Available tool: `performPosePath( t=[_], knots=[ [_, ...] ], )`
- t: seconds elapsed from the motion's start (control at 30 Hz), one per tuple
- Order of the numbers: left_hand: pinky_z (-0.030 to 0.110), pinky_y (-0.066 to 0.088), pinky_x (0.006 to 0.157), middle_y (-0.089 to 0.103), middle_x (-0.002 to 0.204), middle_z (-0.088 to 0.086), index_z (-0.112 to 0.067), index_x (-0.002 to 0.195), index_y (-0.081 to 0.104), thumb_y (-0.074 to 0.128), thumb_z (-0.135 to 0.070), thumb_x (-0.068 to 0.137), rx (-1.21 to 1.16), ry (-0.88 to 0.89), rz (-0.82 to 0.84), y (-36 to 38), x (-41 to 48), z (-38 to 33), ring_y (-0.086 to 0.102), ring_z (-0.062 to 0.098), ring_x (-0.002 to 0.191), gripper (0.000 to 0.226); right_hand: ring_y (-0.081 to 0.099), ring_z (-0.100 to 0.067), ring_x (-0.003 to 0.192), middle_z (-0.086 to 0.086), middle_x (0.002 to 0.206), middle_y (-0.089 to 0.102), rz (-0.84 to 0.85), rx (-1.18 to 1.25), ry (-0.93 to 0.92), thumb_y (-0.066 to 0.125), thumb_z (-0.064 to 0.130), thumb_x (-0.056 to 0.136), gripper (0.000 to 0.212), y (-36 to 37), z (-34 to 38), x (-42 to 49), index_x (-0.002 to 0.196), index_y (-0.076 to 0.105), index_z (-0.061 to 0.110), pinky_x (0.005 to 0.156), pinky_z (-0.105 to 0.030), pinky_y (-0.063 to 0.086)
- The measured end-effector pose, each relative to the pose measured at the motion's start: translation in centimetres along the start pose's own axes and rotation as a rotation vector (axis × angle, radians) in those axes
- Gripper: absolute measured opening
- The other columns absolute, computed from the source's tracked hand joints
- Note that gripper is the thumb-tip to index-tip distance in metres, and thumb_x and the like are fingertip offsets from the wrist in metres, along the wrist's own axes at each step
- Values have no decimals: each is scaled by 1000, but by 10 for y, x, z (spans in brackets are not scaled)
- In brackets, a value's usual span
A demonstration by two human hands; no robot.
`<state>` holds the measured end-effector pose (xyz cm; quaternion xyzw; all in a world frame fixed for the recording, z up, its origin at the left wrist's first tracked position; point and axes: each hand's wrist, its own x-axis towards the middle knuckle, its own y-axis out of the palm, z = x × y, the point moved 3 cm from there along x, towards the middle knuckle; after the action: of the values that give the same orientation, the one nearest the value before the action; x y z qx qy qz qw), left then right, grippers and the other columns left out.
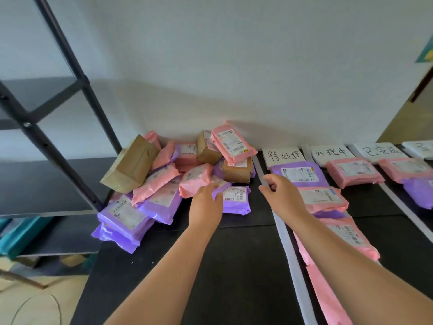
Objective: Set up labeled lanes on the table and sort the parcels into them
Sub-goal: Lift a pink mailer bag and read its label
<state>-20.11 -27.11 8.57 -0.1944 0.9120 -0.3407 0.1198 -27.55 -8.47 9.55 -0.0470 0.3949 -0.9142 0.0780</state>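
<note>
A heap of pink, purple and brown parcels point(178, 174) lies on the black table point(234, 266) against the wall. My left hand point(205, 202) reaches into the heap's front and pinches the left corner of a purple parcel point(236, 199) between thumb and fingers. My right hand point(281, 193) hovers empty with loosely curled fingers over a white tape strip point(288, 249). Handwritten paper labels point(283, 156) point(331, 153) point(379, 151) head the lanes. The first lane holds a purple parcel point(302, 174) and pink ones point(323, 199). Another pink parcel point(353, 172) lies in the second lane.
A black metal shelf rack point(54, 127) stands left of the table, with teal items point(21, 233) low down. More parcels point(407, 172) fill the third lane at the right edge. A second tape strip point(403, 202) divides the lanes. The white wall point(234, 78) backs the table.
</note>
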Motion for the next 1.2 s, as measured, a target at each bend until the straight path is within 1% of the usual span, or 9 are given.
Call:
performPosePath(
  t=[0.17, 0.27, 0.43, 0.53, 0.63, 0.77, 0.93, 1.07, 1.2],
  knots=[
    [13, 28, 81, 58, 135, 3, -20, 136, 55, 47, -22, 101, 30, 69, 37, -17, 52, 1, 53, 21, 122, 36, 56, -15, 108, -2, 128, 61, -24, 6, 29, 58, 28, 99, 34, 23, 27, 30, 132, 57, 17, 80, -25, 38],
    [14, 25, 74, 61, 131, 1, -18, 133, 57, 48, -19, 101, 60, 121, 52, -15, 79, -5, 54, 21, 120, 33, 57, -16, 108, -3, 127, 61, -31, -25, 43, 57, 28, 99, 35, 32, 28, 51, 132, 58, 17, 79, -25, 38],
    [27, 42, 90, 59, 136, 2, -21, 141, 51, 48, -20, 100, -17, 37, 108, 4, 119, -8, 57, 24, 120, 41, 61, -23, 106, -6, 122, 65, -1, -115, 15, 53, 25, 100, 33, 36, 24, 101, 132, 59, 15, 80, -33, 47],
    [27, 39, 89, 58, 137, 4, -20, 141, 50, 46, -20, 101, -35, -8, 98, 16, 146, -11, 54, 27, 123, 41, 62, -21, 97, -1, 119, 65, 28, -151, -24, 49, 24, 101, 40, 40, 22, 144, 142, 52, 25, 69, -31, 48],
    [25, 36, 85, 57, 139, 4, -16, 141, 50, 47, -19, 100, -77, -100, 84, 29, 175, -13, 54, 27, 124, 42, 65, -19, 88, 1, 109, 69, 66, -196, -37, 48, 26, 101, 32, 51, 17, 182, 131, 60, 23, 70, -36, 54],
    [28, 45, 73, 72, 107, 12, -10, 115, 66, 45, -15, 91, -129, -173, 93, 48, 205, -10, 64, 28, 96, 33, 67, -20, 84, 1, 106, 71, 99, -228, -41, 51, 28, 100, 26, 63, 8, 215, 123, 63, 22, 73, -39, 57],
    [24, 38, 56, 65, 78, 0, -16, 99, 69, 48, -17, 95, -173, -208, 72, 63, 221, -11, 59, 16, 69, 22, 65, -19, 90, 4, 109, 69, 168, -249, -11, 54, 34, 98, 29, 76, -1, 234, 126, 57, 24, 75, -35, 54],
    [27, 41, 59, 58, 60, 0, -10, 84, 68, 52, -22, 96, -209, -263, 75, 73, 222, -14, 57, 24, 64, 24, 63, -22, 99, 5, 113, 66, 216, -266, -28, 53, 46, 87, 45, 91, -6, 238, 128, 50, 27, 86, -46, 52],
    [27, 42, 61, 58, 56, 1, -10, 78, 68, 58, -28, 96, -261, -292, 22, 71, 218, -14, 58, 26, 64, 27, 63, -23, 102, 4, 115, 67, 183, -245, -22, 59, 40, 90, 39, 85, -3, 232, 125, 56, 22, 90, -44, 49]
  ],
)
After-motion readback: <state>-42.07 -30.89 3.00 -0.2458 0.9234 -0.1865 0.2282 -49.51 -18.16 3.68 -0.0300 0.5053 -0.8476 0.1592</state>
